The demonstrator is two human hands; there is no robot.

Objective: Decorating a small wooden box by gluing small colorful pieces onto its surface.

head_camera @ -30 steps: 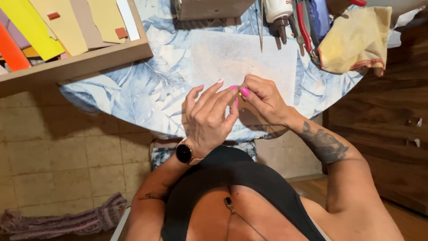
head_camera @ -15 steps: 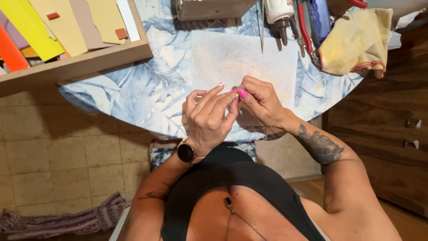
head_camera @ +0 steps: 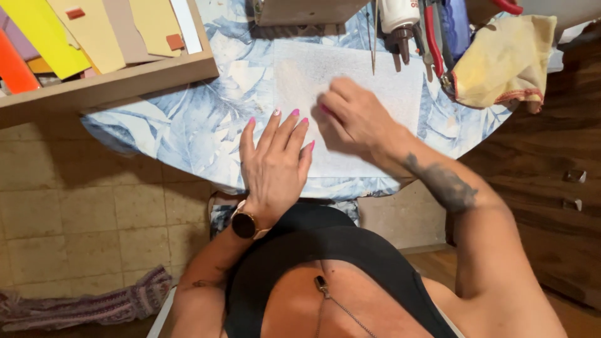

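White sheet [head_camera: 363, 94] lies flat under both hands: left hand [head_camera: 275, 166] open, right hand [head_camera: 354, 119] curled, grip indeterminate; wooden tray [head_camera: 125, 78] holds coloured card sheets [head_camera: 69, 37].

- We see a round worktop [head_camera: 188, 134] covered in a pale blue leaf-print cloth, filling the view from 10 to 2 o'clock.
- At 10 o'clock a shallow wooden tray [head_camera: 119, 78] sits on it, with coloured card sheets [head_camera: 62, 31] in yellow, orange and tan.
- At 8 o'clock we find a floor of beige square tiles [head_camera: 81, 219], with a striped knitted cloth [head_camera: 94, 307] lying at 7 o'clock.
- At 3 o'clock stands dark wooden furniture [head_camera: 551, 188] with small knobs.
- The light is warm and even.
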